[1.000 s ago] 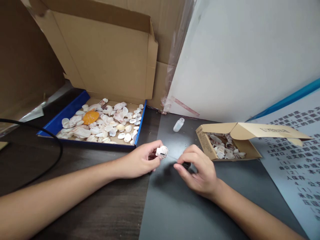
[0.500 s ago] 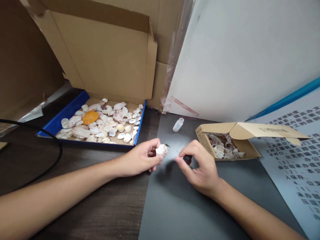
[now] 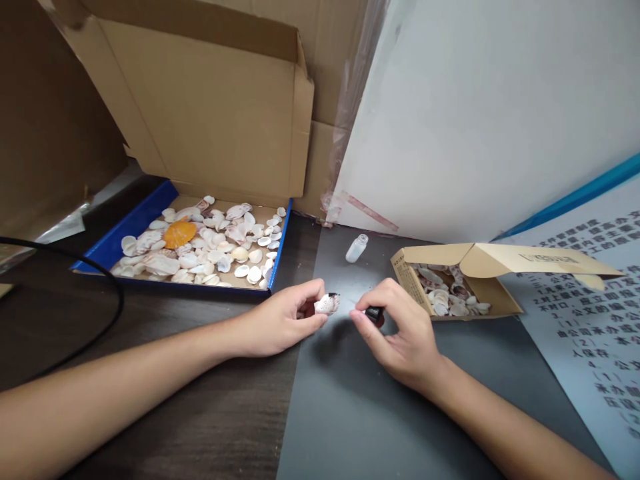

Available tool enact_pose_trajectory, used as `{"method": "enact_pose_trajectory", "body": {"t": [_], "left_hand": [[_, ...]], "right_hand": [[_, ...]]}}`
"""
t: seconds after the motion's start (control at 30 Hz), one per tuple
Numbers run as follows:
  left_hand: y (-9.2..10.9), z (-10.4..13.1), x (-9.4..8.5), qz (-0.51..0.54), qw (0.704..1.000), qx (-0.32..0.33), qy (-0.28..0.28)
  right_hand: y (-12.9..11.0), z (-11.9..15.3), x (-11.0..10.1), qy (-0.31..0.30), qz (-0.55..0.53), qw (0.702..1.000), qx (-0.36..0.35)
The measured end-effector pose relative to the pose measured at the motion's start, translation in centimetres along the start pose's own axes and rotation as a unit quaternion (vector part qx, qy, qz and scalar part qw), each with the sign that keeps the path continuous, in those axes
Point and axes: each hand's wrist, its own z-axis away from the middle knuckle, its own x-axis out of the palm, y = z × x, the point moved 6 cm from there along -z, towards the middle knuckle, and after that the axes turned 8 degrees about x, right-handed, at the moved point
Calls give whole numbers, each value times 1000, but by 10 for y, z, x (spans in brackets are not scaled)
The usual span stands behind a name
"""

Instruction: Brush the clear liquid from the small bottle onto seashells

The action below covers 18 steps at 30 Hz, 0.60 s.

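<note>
The left hand [image 3: 280,323] has its fingers closed on a ribbed white shell [image 3: 326,305], pinched at its near-left edge above the counter [image 3: 220,400]. The shell's exposed side points right, towards the right hand [image 3: 407,340], whose fingers grip a black cap [image 3: 374,315]. The cap's long axis lies roughly sideways, its narrower end aimed left at the shell; a gap separates the right fingertips from the shell. A black mark [image 3: 333,295] shows along the shell's far edge; whether it is a bristle tip or a coating cannot be told. The left hand is the nearer to the shell, the right the nearer to the small bottle [image 3: 356,249], which sits beyond both hands on the grey mat [image 3: 350,413].
</note>
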Motion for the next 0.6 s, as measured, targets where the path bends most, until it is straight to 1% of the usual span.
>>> {"method": "enact_pose_trajectory", "body": {"t": [0.07,0.2,0.3,0.47,0.6], "left_hand": [[0,0,0,-21,1000,3,-1],[-1,1,0,-57,998,1,-5],[-1,2,1,-55,998,2,-7],[0,2,0,-71,997,-3,-7],[0,1,0,-46,999,-5,1]], "right_hand": [[-1,-1,-1,3,-6,1000,-3],[-2,-1,1,-15,-14,1000,-6],[-2,-3,-2,1,-5,1000,0],[-2,-3,0,-17,-10,1000,-7],[1,-2,-2,5,-11,1000,0]]}}
